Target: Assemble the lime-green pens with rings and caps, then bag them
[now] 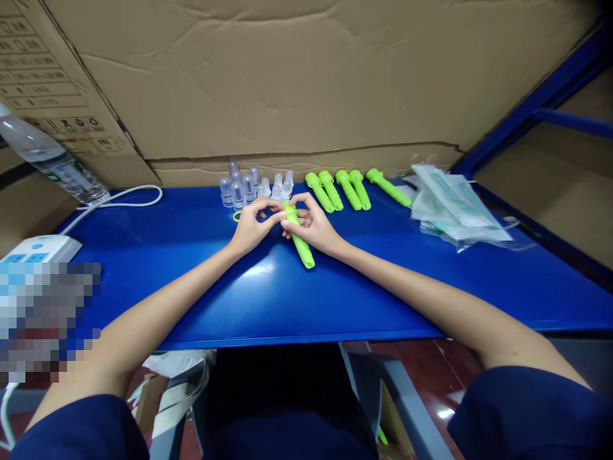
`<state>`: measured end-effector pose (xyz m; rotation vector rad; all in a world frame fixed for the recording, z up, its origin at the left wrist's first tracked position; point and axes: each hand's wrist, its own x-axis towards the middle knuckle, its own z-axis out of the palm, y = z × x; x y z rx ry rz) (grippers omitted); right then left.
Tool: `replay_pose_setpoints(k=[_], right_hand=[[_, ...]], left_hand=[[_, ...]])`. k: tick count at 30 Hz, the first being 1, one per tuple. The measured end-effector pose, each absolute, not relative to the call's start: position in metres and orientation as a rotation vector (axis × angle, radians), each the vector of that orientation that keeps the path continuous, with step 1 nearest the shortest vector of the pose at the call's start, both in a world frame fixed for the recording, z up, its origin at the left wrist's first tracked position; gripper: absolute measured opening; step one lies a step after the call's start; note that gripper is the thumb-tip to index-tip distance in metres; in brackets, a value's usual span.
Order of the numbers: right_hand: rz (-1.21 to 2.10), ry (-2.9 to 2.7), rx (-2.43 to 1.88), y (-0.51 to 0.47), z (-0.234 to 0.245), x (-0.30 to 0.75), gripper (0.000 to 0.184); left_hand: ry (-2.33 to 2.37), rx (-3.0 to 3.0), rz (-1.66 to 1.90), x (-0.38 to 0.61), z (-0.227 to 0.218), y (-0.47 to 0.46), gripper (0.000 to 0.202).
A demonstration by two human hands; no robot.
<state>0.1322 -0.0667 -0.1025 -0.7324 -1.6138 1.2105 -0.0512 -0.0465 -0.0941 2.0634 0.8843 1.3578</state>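
Both hands busy over the blue counter (pixel 249 300). A lime-green plastic tube with a wider collared head (pixel 302 248) sits between them, slanted, head away from me, tail end toward me. My right hand (pixel 316 229) has its fingers wrapped around the upper body; my left hand (pixel 253 225) pinches narrow at the head. Can't tell whether a smaller part is caught there too.

Step in hand, my reading: fitting or adjusting something at the head. Next move probably calls for a steady right grip while the left fingers press or turn.

Thin yellow-green loop (pixel 234 216) just beside my left fingers. Beyond: clear capped plastic cylinders (pixel 237 193) and smaller white-and-clear pieces (pixel 278 190), close enough to knock. Five matching lime-green tubes (pixel 349 191) lie behind and right; flat pale packets (pixel 457 204) farther right. Cardboard wall (pixel 297 89) bounds the back. Best room: bare surface toward the front edge.
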Motion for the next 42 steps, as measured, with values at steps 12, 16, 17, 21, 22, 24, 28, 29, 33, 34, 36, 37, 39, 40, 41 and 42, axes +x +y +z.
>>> replay_pose_setpoints(k=[12,16,17,21,22,24,28,29,33,34,36,37,39,40,41,42], right_hand=[[1.189,-1.603,-0.935,-0.065,-0.103,0.125,0.060],[1.178,-1.641,-0.933,-0.065,-0.102,0.124,0.058],[1.174,-1.647,-0.916,-0.066,-0.102,0.124,0.058],[1.165,-1.650,-0.862,-0.071,-0.104,0.122,0.054],[1.161,-1.646,-0.850,-0.072,-0.105,0.122,0.053],[1.158,-1.641,-0.834,-0.074,-0.107,0.122,0.052],[1.158,-1.646,-0.821,-0.074,-0.110,0.122,0.052],[1.157,-1.646,-0.820,-0.074,-0.110,0.123,0.052],[1.157,-1.641,-0.817,-0.073,-0.110,0.123,0.052],[1.158,-1.640,-0.813,-0.073,-0.110,0.122,0.052],[1.160,-1.636,-0.803,-0.072,-0.110,0.122,0.052],[1.160,-1.634,-0.796,-0.072,-0.110,0.122,0.052],[1.163,-1.631,-0.786,-0.073,-0.109,0.123,0.052],[1.166,-1.633,-0.782,-0.073,-0.109,0.123,0.052],[1.171,-1.637,-0.781,-0.074,-0.108,0.123,0.051],[1.177,-1.640,-0.781,-0.075,-0.108,0.123,0.051]], left_hand=[[0.778,1.962,1.348,-0.055,-0.102,-0.034,0.032],[0.777,1.954,1.361,-0.059,-0.100,-0.033,0.034],[0.776,1.945,1.372,-0.059,-0.100,-0.033,0.033],[0.752,1.922,1.389,-0.060,-0.096,-0.034,0.030],[0.746,1.919,1.385,-0.061,-0.095,-0.034,0.029],[0.739,1.911,1.371,-0.061,-0.094,-0.034,0.028],[0.751,1.918,1.336,-0.063,-0.093,-0.032,0.028],[0.754,1.922,1.328,-0.063,-0.093,-0.031,0.029],[0.752,1.906,1.298,-0.064,-0.093,-0.031,0.029],[0.754,1.898,1.290,-0.064,-0.093,-0.031,0.029],[0.764,1.881,1.280,-0.064,-0.093,-0.032,0.030],[0.768,1.877,1.276,-0.064,-0.092,-0.033,0.030],[0.765,1.885,1.269,-0.065,-0.090,-0.033,0.031],[0.763,1.901,1.266,-0.066,-0.088,-0.033,0.030],[0.764,1.924,1.264,-0.067,-0.086,-0.033,0.028],[0.773,1.957,1.263,-0.069,-0.083,-0.033,0.026]])
